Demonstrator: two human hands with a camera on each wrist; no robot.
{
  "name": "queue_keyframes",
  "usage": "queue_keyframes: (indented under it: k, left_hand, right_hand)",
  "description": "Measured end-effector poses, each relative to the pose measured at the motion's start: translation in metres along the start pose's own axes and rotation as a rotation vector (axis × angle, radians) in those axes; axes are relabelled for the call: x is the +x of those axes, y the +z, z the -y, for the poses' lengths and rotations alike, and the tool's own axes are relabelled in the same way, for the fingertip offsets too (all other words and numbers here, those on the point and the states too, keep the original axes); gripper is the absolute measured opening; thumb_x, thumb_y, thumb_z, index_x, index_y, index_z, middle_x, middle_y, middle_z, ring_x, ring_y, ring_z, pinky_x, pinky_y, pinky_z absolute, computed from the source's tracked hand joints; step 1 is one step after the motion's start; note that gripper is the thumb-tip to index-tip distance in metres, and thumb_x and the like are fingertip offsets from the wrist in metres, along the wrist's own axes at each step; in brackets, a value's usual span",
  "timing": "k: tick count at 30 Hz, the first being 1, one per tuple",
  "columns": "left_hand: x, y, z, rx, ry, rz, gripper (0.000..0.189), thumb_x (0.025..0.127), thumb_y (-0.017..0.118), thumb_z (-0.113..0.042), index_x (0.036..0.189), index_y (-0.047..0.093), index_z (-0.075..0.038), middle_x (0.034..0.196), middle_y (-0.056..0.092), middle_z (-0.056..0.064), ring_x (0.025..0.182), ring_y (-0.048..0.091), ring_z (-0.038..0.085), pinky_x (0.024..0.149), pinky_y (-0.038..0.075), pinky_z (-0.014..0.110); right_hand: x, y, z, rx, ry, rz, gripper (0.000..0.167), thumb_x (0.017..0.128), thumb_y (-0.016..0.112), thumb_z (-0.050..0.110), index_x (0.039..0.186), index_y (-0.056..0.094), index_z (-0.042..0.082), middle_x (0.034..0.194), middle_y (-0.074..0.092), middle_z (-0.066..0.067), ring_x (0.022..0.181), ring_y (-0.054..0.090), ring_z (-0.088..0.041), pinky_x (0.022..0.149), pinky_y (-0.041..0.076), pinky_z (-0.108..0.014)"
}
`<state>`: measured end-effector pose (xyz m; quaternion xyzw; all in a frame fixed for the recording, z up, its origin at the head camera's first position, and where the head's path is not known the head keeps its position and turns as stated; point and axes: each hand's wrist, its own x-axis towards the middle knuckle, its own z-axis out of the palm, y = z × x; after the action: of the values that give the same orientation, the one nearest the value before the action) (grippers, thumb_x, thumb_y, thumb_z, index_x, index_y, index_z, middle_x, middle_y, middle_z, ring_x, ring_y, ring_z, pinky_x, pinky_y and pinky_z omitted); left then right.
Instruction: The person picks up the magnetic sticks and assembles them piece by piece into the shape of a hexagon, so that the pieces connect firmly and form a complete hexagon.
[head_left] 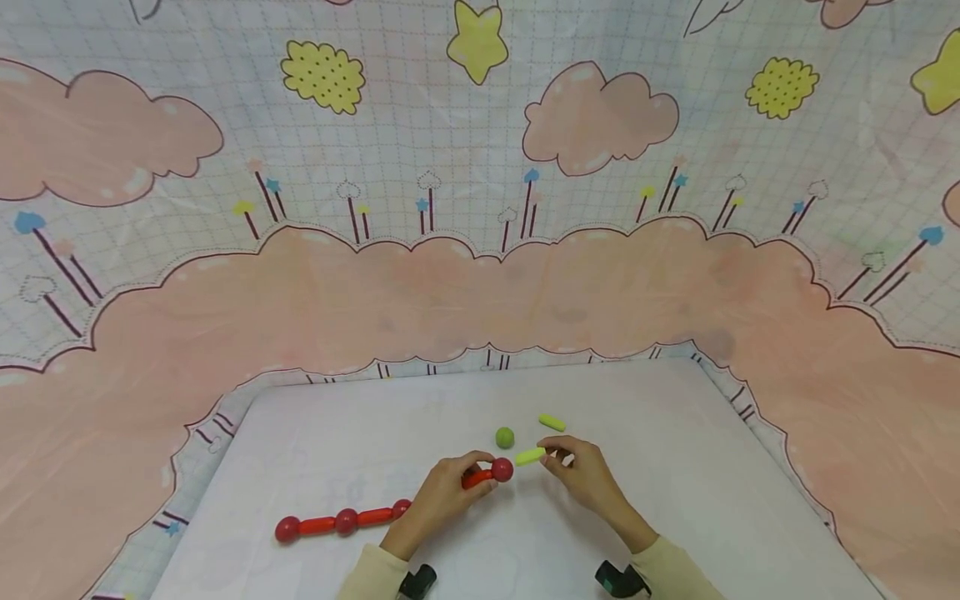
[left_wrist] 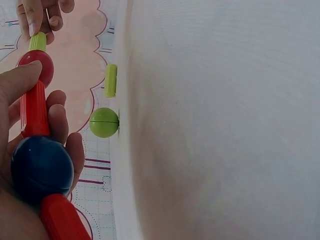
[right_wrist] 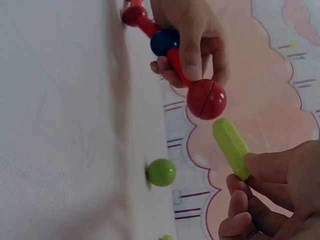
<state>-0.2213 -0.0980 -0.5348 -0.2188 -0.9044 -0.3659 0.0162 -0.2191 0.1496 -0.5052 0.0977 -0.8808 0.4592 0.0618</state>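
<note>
My left hand [head_left: 441, 497] holds the end of a chain of balls and rods, its fingers around a red rod [right_wrist: 178, 65] beside the red end ball [head_left: 502, 470]. A blue ball [left_wrist: 42, 170] sits further back along the chain, by the left palm. Between thumb and fingers, my right hand [head_left: 587, 477] pinches a yellow-green rod [right_wrist: 231, 149]. That rod points at the red end ball, with a small gap between them in the right wrist view. Trailing left, the chain has more red balls [head_left: 347, 522] and red rods [head_left: 317, 525].
Just beyond the hands, a green ball [head_left: 505, 437] and a second yellow-green rod [head_left: 552, 422] lie on the white tabletop [head_left: 675, 517]. A patterned cloth [head_left: 465, 292] with clouds and stars hangs behind and surrounds the table.
</note>
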Motion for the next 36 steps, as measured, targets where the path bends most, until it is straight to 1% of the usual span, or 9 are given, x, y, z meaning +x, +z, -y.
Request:
queue_keyframes:
  k: [5, 9, 12, 16, 18, 22, 25, 31, 36]
  left_hand:
    - [0.000, -0.001, 0.001, -0.016, -0.021, 0.004, 0.034, 0.088, 0.072, -0.037, 0.119, 0.065, -0.027, 0.085, 0.064, -0.010, 0.078, 0.050, 0.007, 0.069, 0.043, 0.022]
    - [0.001, -0.002, 0.001, -0.021, -0.033, 0.009, 0.034, 0.088, 0.072, -0.038, 0.120, 0.065, -0.027, 0.087, 0.065, -0.009, 0.079, 0.050, 0.007, 0.071, 0.044, 0.022]
    - [0.001, -0.004, 0.001, -0.018, -0.036, 0.011, 0.035, 0.088, 0.072, -0.038, 0.120, 0.064, -0.027, 0.089, 0.067, -0.009, 0.080, 0.051, 0.007, 0.072, 0.044, 0.023]
    - [-0.001, -0.008, 0.003, 0.010, -0.036, 0.005, 0.036, 0.089, 0.071, -0.038, 0.121, 0.064, -0.025, 0.095, 0.070, -0.008, 0.084, 0.056, 0.008, 0.077, 0.050, 0.027]
    - [-0.003, -0.013, 0.005, 0.028, -0.040, 0.006, 0.036, 0.089, 0.071, -0.037, 0.122, 0.065, -0.023, 0.100, 0.071, -0.008, 0.088, 0.058, 0.008, 0.082, 0.053, 0.032]
    - [-0.009, -0.026, 0.012, 0.033, -0.061, 0.026, 0.038, 0.089, 0.071, -0.035, 0.123, 0.065, -0.018, 0.106, 0.070, -0.006, 0.095, 0.060, 0.012, 0.087, 0.053, 0.038]
    - [-0.015, -0.037, 0.019, 0.046, -0.072, 0.041, 0.039, 0.090, 0.071, -0.034, 0.124, 0.065, -0.016, 0.109, 0.070, -0.003, 0.099, 0.062, 0.015, 0.086, 0.053, 0.038]
    - [-0.030, -0.055, 0.037, 0.083, -0.112, 0.064, 0.037, 0.089, 0.072, -0.030, 0.122, 0.065, -0.015, 0.110, 0.070, 0.001, 0.100, 0.062, 0.018, 0.086, 0.053, 0.042]
    - [-0.045, -0.066, 0.048, 0.156, -0.168, 0.108, 0.039, 0.084, 0.077, -0.030, 0.119, 0.067, -0.017, 0.106, 0.068, -0.003, 0.098, 0.062, 0.017, 0.086, 0.054, 0.044]
  right_hand:
    - [0.002, 0.003, 0.002, 0.018, -0.001, 0.041, 0.020, 0.087, 0.072, 0.008, 0.107, 0.073, 0.011, 0.091, 0.070, 0.002, 0.084, 0.058, -0.010, 0.071, 0.050, -0.020]
    - [0.006, 0.006, 0.001, 0.079, 0.000, 0.102, 0.022, 0.089, 0.070, 0.009, 0.111, 0.070, 0.006, 0.098, 0.070, -0.004, 0.085, 0.062, -0.014, 0.066, 0.052, -0.021]
    - [0.009, 0.008, 0.000, 0.145, 0.011, 0.135, 0.024, 0.090, 0.069, 0.009, 0.113, 0.069, 0.002, 0.100, 0.070, -0.010, 0.082, 0.064, -0.017, 0.063, 0.055, -0.027]
    - [0.013, 0.009, -0.002, 0.234, 0.034, 0.141, 0.024, 0.091, 0.067, 0.004, 0.114, 0.067, -0.001, 0.099, 0.070, -0.014, 0.083, 0.067, -0.028, 0.069, 0.058, -0.035]
    - [0.015, 0.009, -0.003, 0.286, 0.056, 0.138, 0.025, 0.092, 0.065, 0.002, 0.116, 0.065, -0.003, 0.102, 0.069, -0.017, 0.088, 0.069, -0.032, 0.073, 0.059, -0.032]
    - [0.020, 0.005, -0.005, 0.374, 0.105, 0.122, 0.028, 0.093, 0.061, -0.003, 0.120, 0.062, -0.009, 0.116, 0.063, -0.024, 0.094, 0.070, -0.028, 0.077, 0.058, -0.024]
    - [0.023, 0.002, -0.007, 0.396, 0.133, 0.102, 0.029, 0.093, 0.061, -0.004, 0.121, 0.062, -0.008, 0.123, 0.060, -0.024, 0.095, 0.071, -0.024, 0.079, 0.058, -0.024]
    - [0.028, -0.003, -0.013, 0.408, 0.161, 0.067, 0.029, 0.092, 0.062, -0.004, 0.121, 0.062, -0.008, 0.118, 0.062, -0.023, 0.093, 0.071, -0.021, 0.079, 0.058, -0.026]
    - [0.031, -0.007, -0.018, 0.399, 0.175, 0.053, 0.029, 0.093, 0.062, 0.000, 0.121, 0.063, -0.007, 0.115, 0.065, -0.023, 0.092, 0.071, -0.018, 0.081, 0.058, -0.028]
